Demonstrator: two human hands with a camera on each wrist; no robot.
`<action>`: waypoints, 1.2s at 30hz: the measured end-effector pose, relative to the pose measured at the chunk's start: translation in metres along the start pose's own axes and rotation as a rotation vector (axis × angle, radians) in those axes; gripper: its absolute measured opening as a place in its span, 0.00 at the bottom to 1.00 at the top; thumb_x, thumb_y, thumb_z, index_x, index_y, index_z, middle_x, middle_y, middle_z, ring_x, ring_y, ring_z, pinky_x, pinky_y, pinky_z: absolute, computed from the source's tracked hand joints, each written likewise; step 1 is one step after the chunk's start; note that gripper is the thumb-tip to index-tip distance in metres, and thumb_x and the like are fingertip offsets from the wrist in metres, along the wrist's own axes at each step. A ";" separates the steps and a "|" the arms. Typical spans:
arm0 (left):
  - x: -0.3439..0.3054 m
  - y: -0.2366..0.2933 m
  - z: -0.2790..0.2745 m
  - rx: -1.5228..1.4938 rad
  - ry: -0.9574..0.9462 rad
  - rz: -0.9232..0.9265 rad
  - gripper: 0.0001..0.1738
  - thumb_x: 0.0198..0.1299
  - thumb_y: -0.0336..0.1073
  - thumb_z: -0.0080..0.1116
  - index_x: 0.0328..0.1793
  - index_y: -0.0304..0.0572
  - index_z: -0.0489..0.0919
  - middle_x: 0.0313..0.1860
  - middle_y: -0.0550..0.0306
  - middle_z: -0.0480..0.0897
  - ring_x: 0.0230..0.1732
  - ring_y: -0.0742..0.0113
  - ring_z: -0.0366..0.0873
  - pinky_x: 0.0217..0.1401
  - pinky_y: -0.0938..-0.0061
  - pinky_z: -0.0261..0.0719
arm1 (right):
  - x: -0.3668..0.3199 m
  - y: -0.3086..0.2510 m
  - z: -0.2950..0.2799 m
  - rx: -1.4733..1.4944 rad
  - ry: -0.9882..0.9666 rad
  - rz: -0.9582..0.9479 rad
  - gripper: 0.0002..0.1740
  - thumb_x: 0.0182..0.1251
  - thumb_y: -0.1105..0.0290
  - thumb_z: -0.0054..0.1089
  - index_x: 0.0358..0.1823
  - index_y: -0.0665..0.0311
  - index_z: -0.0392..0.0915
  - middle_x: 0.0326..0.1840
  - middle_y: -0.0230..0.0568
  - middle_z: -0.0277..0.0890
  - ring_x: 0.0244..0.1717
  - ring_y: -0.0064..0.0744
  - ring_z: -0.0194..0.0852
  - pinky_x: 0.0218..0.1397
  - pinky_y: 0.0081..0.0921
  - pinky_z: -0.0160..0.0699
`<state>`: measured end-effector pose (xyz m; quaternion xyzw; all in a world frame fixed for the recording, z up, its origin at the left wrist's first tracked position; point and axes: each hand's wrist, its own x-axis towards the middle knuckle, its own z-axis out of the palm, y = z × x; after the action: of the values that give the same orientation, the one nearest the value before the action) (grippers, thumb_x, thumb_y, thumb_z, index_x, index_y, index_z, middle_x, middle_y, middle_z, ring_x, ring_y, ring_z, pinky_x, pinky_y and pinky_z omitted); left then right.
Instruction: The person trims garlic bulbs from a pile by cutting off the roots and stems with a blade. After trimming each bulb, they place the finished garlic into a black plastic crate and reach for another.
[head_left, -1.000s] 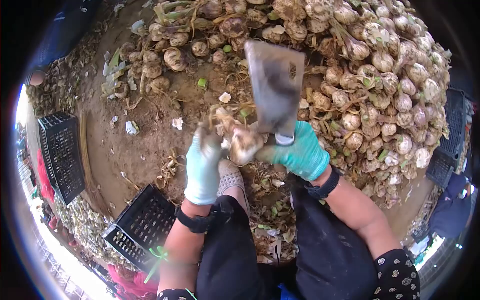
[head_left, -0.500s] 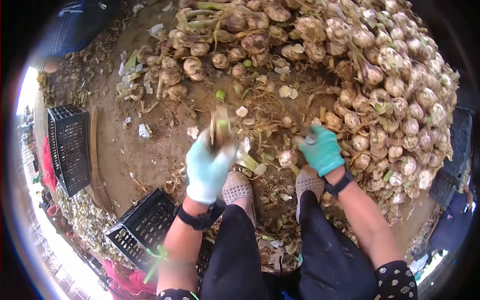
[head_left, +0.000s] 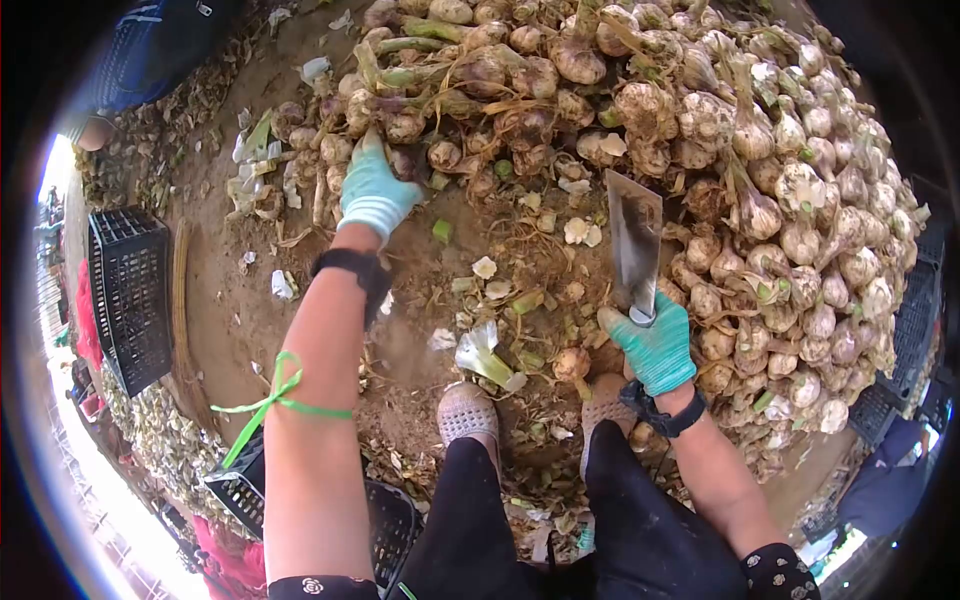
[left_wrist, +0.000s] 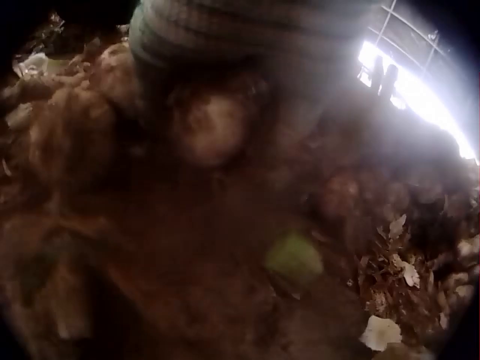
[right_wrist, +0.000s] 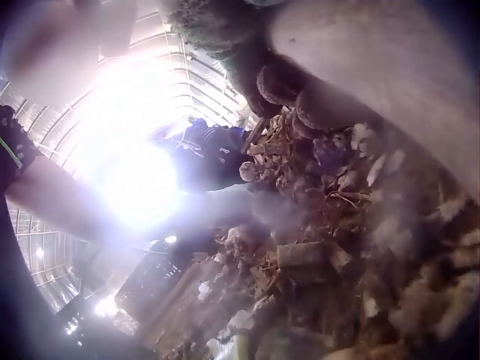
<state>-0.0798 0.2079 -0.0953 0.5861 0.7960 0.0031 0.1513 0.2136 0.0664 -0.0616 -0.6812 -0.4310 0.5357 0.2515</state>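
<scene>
At the left edge of a large garlic heap (head_left: 740,120), my gloved left hand (head_left: 375,193) reaches in among the bulbs. Its fingers point forward and down, their tips partly hidden, and the thumb stands out to the side. A blurred garlic bulb (left_wrist: 214,127) shows close below the glove in the left wrist view. My right hand (head_left: 655,345), in a green glove, grips the handle of a cleaver (head_left: 636,235). The wide blade points forward, beside the heap. A cut garlic bulb (head_left: 571,364) with a short stem lies on the ground near my right shoe.
Cut stems (head_left: 485,357), peel and leaf scraps cover the soil between my shoes (head_left: 467,411). To the left stands a black plastic crate (head_left: 131,300), with another crate (head_left: 390,525) beside my left leg. Another person's dark clothing (head_left: 160,50) shows at the upper left.
My left hand, earlier holding a garlic stem piece near my left shoe, has moved forward to the heap, without that piece. The cleaver's blade now points forward again in my right hand.
</scene>
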 end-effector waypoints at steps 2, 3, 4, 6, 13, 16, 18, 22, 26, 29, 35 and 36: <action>0.005 0.011 -0.006 0.154 -0.121 -0.008 0.40 0.37 0.40 0.63 0.61 0.38 0.64 0.57 0.43 0.70 0.54 0.51 0.71 0.58 0.68 0.69 | -0.001 -0.010 0.001 0.121 -0.006 0.057 0.15 0.51 0.72 0.64 0.39 0.71 0.75 0.26 0.31 0.74 0.25 0.15 0.65 0.29 0.17 0.69; 0.001 0.016 -0.009 0.163 -0.121 -0.003 0.40 0.37 0.40 0.63 0.61 0.38 0.64 0.57 0.43 0.70 0.54 0.51 0.71 0.58 0.68 0.69 | -0.001 -0.011 0.002 0.130 -0.005 0.059 0.15 0.51 0.72 0.64 0.39 0.71 0.75 0.26 0.31 0.74 0.25 0.15 0.65 0.29 0.17 0.69; -0.008 0.023 -0.013 0.108 -0.340 -0.037 0.36 0.39 0.42 0.62 0.58 0.38 0.66 0.53 0.43 0.73 0.52 0.51 0.73 0.57 0.68 0.70 | -0.002 -0.011 0.002 0.149 0.006 0.070 0.15 0.51 0.72 0.64 0.39 0.71 0.75 0.26 0.31 0.74 0.25 0.15 0.64 0.29 0.17 0.69; -0.041 0.037 -0.012 0.029 -0.628 -0.046 0.36 0.39 0.50 0.60 0.53 0.34 0.70 0.46 0.42 0.77 0.47 0.53 0.76 0.54 0.68 0.71 | -0.005 -0.008 0.000 0.174 0.030 0.091 0.14 0.51 0.72 0.64 0.39 0.71 0.75 0.25 0.30 0.74 0.25 0.16 0.63 0.30 0.17 0.69; -0.156 0.002 0.023 -0.091 -0.555 -0.017 0.31 0.56 0.58 0.43 0.41 0.32 0.77 0.28 0.32 0.77 0.36 0.40 0.76 0.41 0.56 0.72 | -0.025 0.004 -0.007 -0.014 0.015 0.075 0.19 0.48 0.65 0.66 0.38 0.70 0.75 0.23 0.33 0.73 0.23 0.17 0.62 0.30 0.19 0.69; -0.173 0.002 -0.010 -0.078 -0.166 0.180 0.29 0.47 0.44 0.60 0.55 0.37 0.69 0.43 0.36 0.76 0.43 0.42 0.75 0.46 0.59 0.74 | -0.032 0.005 -0.004 0.034 0.022 -0.010 0.20 0.49 0.65 0.66 0.40 0.71 0.75 0.23 0.34 0.73 0.24 0.18 0.64 0.30 0.20 0.69; -0.168 -0.005 -0.011 0.039 -0.184 0.512 0.36 0.39 0.36 0.63 0.59 0.42 0.65 0.55 0.43 0.71 0.57 0.47 0.68 0.58 0.60 0.66 | -0.037 0.005 -0.003 0.035 0.001 -0.002 0.20 0.49 0.65 0.66 0.40 0.71 0.75 0.23 0.35 0.74 0.25 0.17 0.64 0.30 0.20 0.69; -0.155 0.006 0.030 0.002 -0.196 0.908 0.41 0.33 0.36 0.65 0.60 0.41 0.63 0.52 0.45 0.73 0.57 0.46 0.67 0.60 0.58 0.63 | -0.048 -0.003 -0.003 0.016 -0.031 -0.003 0.19 0.49 0.65 0.65 0.38 0.71 0.75 0.25 0.36 0.74 0.25 0.18 0.67 0.29 0.20 0.70; -0.152 0.038 0.008 0.095 -0.543 0.505 0.41 0.29 0.42 0.70 0.54 0.38 0.68 0.46 0.45 0.76 0.52 0.51 0.72 0.58 0.63 0.67 | -0.057 0.001 0.001 -0.086 0.029 -0.168 0.16 0.49 0.66 0.65 0.36 0.69 0.75 0.27 0.44 0.76 0.24 0.30 0.74 0.29 0.24 0.73; -0.173 0.017 0.019 -0.782 -0.600 0.236 0.47 0.29 0.40 0.72 0.59 0.33 0.62 0.44 0.48 0.77 0.46 0.59 0.76 0.51 0.69 0.73 | -0.065 0.000 -0.002 -0.216 0.071 -0.417 0.16 0.45 0.68 0.64 0.37 0.66 0.75 0.30 0.47 0.75 0.30 0.42 0.76 0.32 0.30 0.74; -0.207 0.026 0.000 -1.659 -0.654 -0.142 0.42 0.48 0.31 0.62 0.66 0.33 0.52 0.51 0.44 0.73 0.51 0.59 0.73 0.57 0.64 0.72 | -0.080 -0.022 0.005 -0.689 -0.063 -0.673 0.26 0.31 0.73 0.63 0.41 0.64 0.73 0.34 0.45 0.72 0.33 0.46 0.73 0.34 0.38 0.71; -0.212 0.032 -0.009 -1.741 -0.657 -0.035 0.37 0.52 0.31 0.57 0.65 0.32 0.53 0.53 0.45 0.72 0.52 0.60 0.73 0.58 0.63 0.71 | -0.081 -0.023 0.006 -0.705 -0.107 -0.658 0.30 0.28 0.74 0.63 0.43 0.66 0.72 0.36 0.47 0.72 0.34 0.47 0.72 0.35 0.40 0.70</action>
<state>0.0047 0.0211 -0.0308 0.2254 0.4391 0.4308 0.7555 0.1966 0.0076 -0.0029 -0.5238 -0.7912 0.2835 0.1389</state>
